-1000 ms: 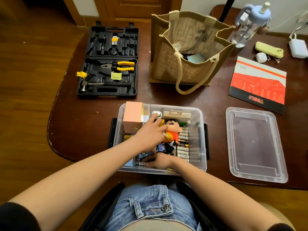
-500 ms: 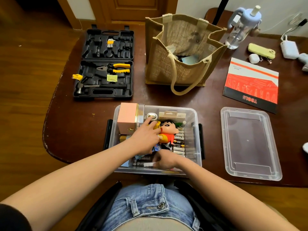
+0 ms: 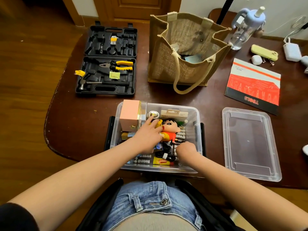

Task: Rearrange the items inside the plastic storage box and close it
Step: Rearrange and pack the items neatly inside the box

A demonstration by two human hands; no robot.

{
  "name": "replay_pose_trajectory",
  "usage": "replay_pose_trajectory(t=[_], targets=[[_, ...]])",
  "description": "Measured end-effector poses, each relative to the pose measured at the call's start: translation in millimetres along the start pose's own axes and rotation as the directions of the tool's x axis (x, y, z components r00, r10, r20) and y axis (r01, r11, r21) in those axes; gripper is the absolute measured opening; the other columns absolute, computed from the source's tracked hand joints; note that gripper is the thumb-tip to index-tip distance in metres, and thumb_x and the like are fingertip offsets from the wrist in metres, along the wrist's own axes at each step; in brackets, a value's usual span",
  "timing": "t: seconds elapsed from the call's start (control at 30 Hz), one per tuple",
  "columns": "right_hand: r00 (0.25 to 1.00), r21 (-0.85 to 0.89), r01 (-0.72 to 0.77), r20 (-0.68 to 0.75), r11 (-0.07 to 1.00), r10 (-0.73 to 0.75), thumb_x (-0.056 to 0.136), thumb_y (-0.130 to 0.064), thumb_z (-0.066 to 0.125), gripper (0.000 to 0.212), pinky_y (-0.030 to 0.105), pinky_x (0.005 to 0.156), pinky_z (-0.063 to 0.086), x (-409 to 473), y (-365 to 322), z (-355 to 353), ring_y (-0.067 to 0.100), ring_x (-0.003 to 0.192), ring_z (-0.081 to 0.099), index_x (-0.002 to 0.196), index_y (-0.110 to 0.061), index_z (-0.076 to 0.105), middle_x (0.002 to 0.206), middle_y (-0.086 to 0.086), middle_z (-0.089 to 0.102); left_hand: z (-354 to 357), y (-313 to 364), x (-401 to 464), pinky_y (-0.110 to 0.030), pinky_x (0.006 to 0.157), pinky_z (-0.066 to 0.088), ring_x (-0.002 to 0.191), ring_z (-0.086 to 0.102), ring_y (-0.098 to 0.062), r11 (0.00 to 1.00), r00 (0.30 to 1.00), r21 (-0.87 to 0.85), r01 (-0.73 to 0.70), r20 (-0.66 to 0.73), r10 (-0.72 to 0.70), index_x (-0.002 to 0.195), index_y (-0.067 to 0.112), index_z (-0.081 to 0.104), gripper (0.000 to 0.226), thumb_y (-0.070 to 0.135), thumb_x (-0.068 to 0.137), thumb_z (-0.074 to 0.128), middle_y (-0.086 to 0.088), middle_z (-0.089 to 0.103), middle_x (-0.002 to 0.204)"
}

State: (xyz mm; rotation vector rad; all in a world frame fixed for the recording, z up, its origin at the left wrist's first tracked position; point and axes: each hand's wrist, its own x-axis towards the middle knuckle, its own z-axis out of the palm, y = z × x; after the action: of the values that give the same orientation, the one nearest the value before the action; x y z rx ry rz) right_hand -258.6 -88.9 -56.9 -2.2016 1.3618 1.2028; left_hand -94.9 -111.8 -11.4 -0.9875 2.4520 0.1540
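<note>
The clear plastic storage box (image 3: 197, 114) stands open at the table's near edge. Inside are a pink carton (image 3: 130, 114), a cartoon boy figure (image 3: 170, 129), a row of batteries (image 3: 181, 135), a coiled black cable (image 3: 164, 151), markers (image 3: 143, 161) and a yellow Carmex tube (image 3: 162, 161). My left hand (image 3: 148, 135) lies with straight fingers on a yellow item beside the figure. My right hand (image 3: 185, 149) reaches down at the batteries, its fingers curled under and hidden. The clear lid (image 3: 250, 142) lies flat to the right of the box.
An open black tool case (image 3: 106, 64) sits at the back left. A jute bag (image 3: 185, 52) stands behind the box. A red tools booklet (image 3: 253, 85), a water bottle (image 3: 245, 29), a yellow-green case (image 3: 264, 52) and a white charger (image 3: 292, 50) are at the back right.
My right hand moved from the box's near middle to the right, up to the batteries. My left hand stayed on the yellow item by the figure.
</note>
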Motion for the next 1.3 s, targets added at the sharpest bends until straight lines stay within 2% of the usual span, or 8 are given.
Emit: replay_pose_trajectory(t=[0.3,0.77,0.9,1.0,1.07,1.13,1.2,1.3], targets=[[0.998,-0.05,0.018,-0.052,0.999,-0.021,0.091,-0.004,0.048,0.026,0.029,0.075,0.046,13.1,-1.9,17.1,0.024,0.104,0.062,0.111,-0.012,0.063,0.112,0.004,0.065,4.9,-2.0,-2.1,-0.051,0.118,0.0,0.141,0.017,-0.036,0.999,0.999,-0.049,-0.018,-0.047,0.015,0.12,0.021,0.062,0.039,0.032,0.082,0.062,-0.009,0.044,0.138],[1.0,0.087,0.001,-0.026,0.996,0.002,0.09,-0.003,0.049,0.028,0.032,0.08,0.049,16.0,-3.5,15.7,0.028,0.108,0.06,0.113,-0.011,0.062,0.116,0.007,0.063,22.7,-7.1,-5.8,-0.045,0.117,0.01,0.144,0.01,-0.034,0.987,0.991,-0.123,-0.107,-0.095,0.095,0.124,0.02,0.06,0.041,0.034,0.087,0.055,-0.01,0.044,0.139],[0.992,0.262,0.068,0.085,0.963,-0.093,0.085,-0.019,0.063,0.021,0.032,0.075,0.05,14.3,2.1,1.3,0.023,0.088,0.06,0.102,-0.009,0.068,0.094,0.006,0.064,22.8,-9.8,-5.6,-0.042,0.114,0.02,0.144,0.009,-0.031,0.977,0.99,-0.186,-0.109,-0.108,0.09,0.131,0.022,0.052,0.045,0.034,0.088,0.058,-0.007,0.046,0.136],[0.952,0.623,0.18,0.084,0.761,-0.295,0.09,-0.028,0.061,0.024,0.027,0.074,0.047,9.2,-2.3,-2.9,0.016,0.08,0.059,0.103,-0.01,0.071,0.096,0.008,0.071,22.2,-11.5,-4.8,-0.04,0.112,0.029,0.144,0.011,-0.028,0.961,0.988,-0.252,-0.113,-0.131,0.082,0.133,0.025,0.048,0.048,0.032,0.087,0.061,-0.004,0.047,0.133],[0.927,0.764,0.218,0.032,0.607,-0.374,0.095,-0.026,0.054,0.027,0.03,0.081,0.047,4.8,-15.0,-4.8,0.023,0.089,0.061,0.115,-0.012,0.065,0.105,0.012,0.068,20.3,-12.4,-4.2,-0.041,0.109,0.034,0.143,0.011,-0.027,0.954,0.991,-0.281,-0.102,-0.115,0.072,0.132,0.026,0.05,0.047,0.03,0.086,0.062,-0.003,0.047,0.133],[0.909,0.785,0.269,-0.015,0.558,-0.417,0.099,-0.023,0.047,0.036,0.032,0.101,0.04,5.1,-31.7,-6.9,0.021,0.117,0.053,0.132,-0.012,0.054,0.131,0.01,0.057,18.4,-12.6,-3.3,-0.039,0.106,0.037,0.143,0.011,-0.026,0.95,0.993,-0.299,-0.088,-0.106,0.059,0.129,0.026,0.052,0.045,0.03,0.086,0.064,-0.002,0.047,0.133],[0.9,0.778,0.308,-0.052,0.548,-0.433,0.1,-0.022,0.044,0.041,0.031,0.11,0.029,8.9,-47.4,-10.7,0.022,0.133,0.039,0.14,-0.011,0.045,0.146,0.007,0.043,16.7,-12.1,-2.9,-0.038,0.103,0.038,0.143,0.012,-0.026,0.948,0.993,-0.307,-0.078,-0.106,0.048,0.128,0.027,0.054,0.044,0.029,0.085,0.065,-0.002,0.047,0.133],[0.902,0.686,0.348,-0.061,0.638,-0.427,0.099,-0.022,0.042,0.041,0.034,0.106,0.033,16.9,-63.0,-15.2,0.03,0.13,0.041,0.138,-0.008,0.047,0.143,0.014,0.044,14.8,-11.5,-3.5,-0.037,0.101,0.04,0.143,0.014,-0.027,0.951,0.993,-0.298,-0.077,-0.109,0.047,0.128,0.027,0.055,0.044,0.029,0.085,0.066,-0.002,0.047,0.133]])
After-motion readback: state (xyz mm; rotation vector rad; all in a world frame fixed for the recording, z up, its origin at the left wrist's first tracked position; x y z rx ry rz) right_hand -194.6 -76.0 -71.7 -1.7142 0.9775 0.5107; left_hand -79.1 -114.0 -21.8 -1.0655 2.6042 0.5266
